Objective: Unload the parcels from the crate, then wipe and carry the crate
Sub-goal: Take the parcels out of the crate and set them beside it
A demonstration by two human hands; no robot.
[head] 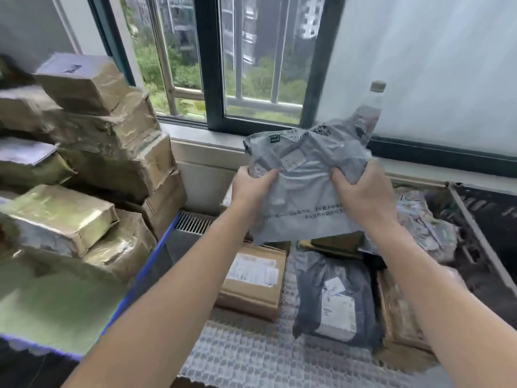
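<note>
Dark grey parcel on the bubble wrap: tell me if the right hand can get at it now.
Probably not yet: the right hand grips the light grey mailer. The dark grey parcel lies uncovered below, otherwise free.

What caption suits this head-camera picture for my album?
Left hand and right hand grip a grey mailer bag above parcels in the crate, beside stacked boxes.

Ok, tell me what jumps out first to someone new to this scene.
The left hand and right hand grip a grey mailing bag, held up mid-frame before the window. Taped brown boxes pile high at the left, and more parcels lie below the bag.
</note>
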